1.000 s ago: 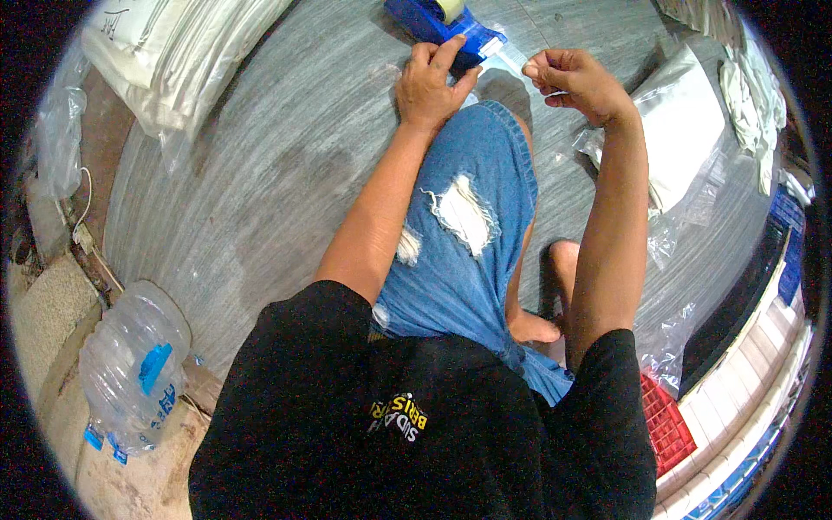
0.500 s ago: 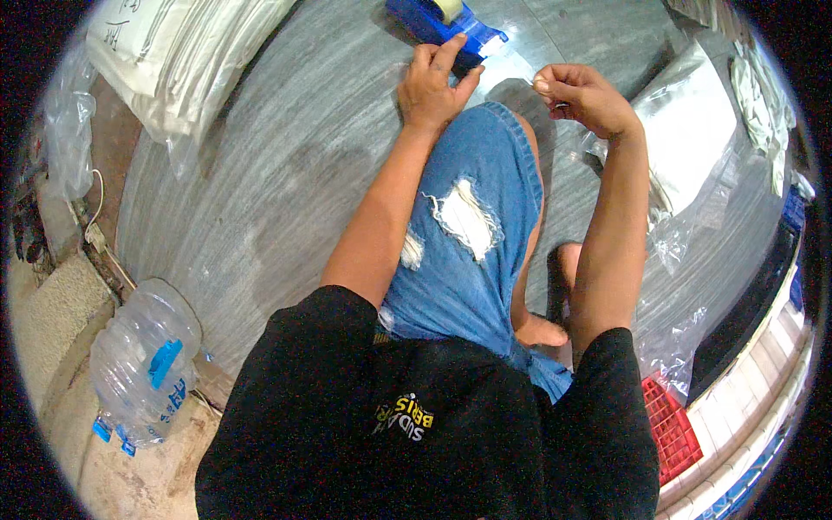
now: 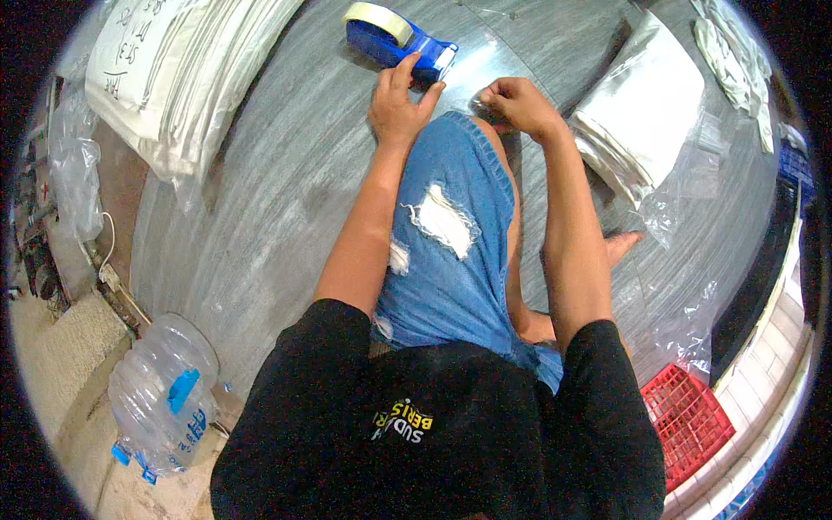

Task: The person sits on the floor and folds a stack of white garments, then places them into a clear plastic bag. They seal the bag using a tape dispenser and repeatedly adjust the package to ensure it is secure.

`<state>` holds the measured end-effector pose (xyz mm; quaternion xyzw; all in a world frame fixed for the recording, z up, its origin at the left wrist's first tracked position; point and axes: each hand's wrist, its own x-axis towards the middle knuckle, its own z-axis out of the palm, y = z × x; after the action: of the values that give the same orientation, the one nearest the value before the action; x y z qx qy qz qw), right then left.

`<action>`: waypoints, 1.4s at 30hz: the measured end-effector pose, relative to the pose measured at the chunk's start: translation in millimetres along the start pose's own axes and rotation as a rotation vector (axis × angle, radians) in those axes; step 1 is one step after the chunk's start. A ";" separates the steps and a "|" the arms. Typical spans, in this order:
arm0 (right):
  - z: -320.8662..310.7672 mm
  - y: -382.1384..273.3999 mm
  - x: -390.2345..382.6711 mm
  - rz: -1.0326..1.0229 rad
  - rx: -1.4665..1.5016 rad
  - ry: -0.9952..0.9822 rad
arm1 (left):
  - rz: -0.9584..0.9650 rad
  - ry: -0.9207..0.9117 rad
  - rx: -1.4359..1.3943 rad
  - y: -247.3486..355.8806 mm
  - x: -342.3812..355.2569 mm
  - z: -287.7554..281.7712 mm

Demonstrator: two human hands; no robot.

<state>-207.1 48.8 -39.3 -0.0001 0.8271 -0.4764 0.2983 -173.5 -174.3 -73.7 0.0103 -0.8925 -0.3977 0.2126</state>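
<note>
Beyond my raised knee, a blue tape dispenser (image 3: 407,54) with a cream-coloured tape roll (image 3: 379,21) in it rests on the grey floor. My left hand (image 3: 403,104) grips its near end, index finger on top and thumb at the side by the cutting edge. To the right of it, my right hand (image 3: 516,106) is closed in a pinch, a short way from the dispenser. What the fingertips pinch is too small or see-through to make out. A folded white cloth bundle (image 3: 641,104) in clear plastic lies right of my right hand.
At the upper left stands a stack of white folded cloth (image 3: 195,78) in plastic. A large clear water bottle (image 3: 165,390) lies at the lower left. A red plastic crate (image 3: 686,425) is at the lower right. Loose clear plastic (image 3: 685,325) lies on the grey floor (image 3: 260,191).
My right hand has come closer to the dispenser and lower, still pinched. My left hand stays on the dispenser. The whole view has shifted, showing more of the tape roll and the white bundle.
</note>
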 end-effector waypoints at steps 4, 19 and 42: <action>-24.0 -31.9 -80.3 0.042 0.144 0.053 | -0.310 -0.130 -0.580 9.2 -1.0 -25.2; 0.1 6.3 -207.7 0.003 0.276 0.514 | -0.103 -0.993 -0.690 186.6 -33.5 -47.1; 20.0 88.2 -145.8 -0.129 0.510 1.096 | 0.571 -0.997 -0.259 189.9 36.5 71.7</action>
<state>-52.3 122.6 -44.2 0.2665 0.7183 -0.6075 -0.2096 -205.9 -0.7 33.0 -0.4449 -0.7962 -0.3874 -0.1345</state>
